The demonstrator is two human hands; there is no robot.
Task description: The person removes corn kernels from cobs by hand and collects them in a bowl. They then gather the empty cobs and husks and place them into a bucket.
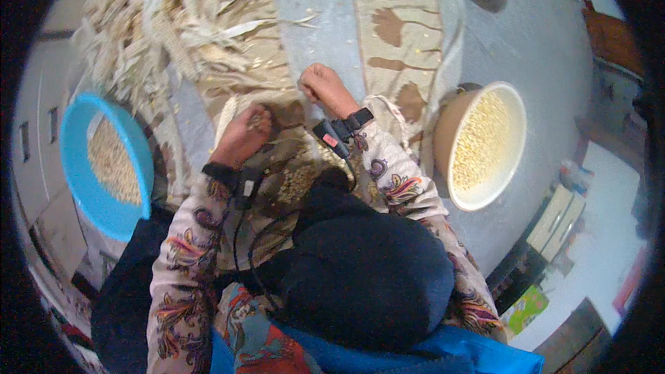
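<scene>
My left hand (245, 134) is curled above the patterned cloth, and pale bits that look like corn kernels show at its fingers. A pale corncob or husk (226, 117) lies just behind it, partly hidden. Higher and to the right, my right hand (323, 88) is closed in a fist over the cloth's grey-blue stripe; its palm is hidden. Loose corn kernels (296, 179) lie on the cloth between my forearms, close to my dark-clothed knee (363, 270). Both wrists carry black strapped devices with cables.
A blue basin (70, 158) with pale kernels stands tilted in view at left. To the right is a cream basin (514, 166) of yellow kernels. Dry corncobs and husks (171, 31) are heaped at the upper left. A cloth with brown leaf shapes (400, 72) covers the floor.
</scene>
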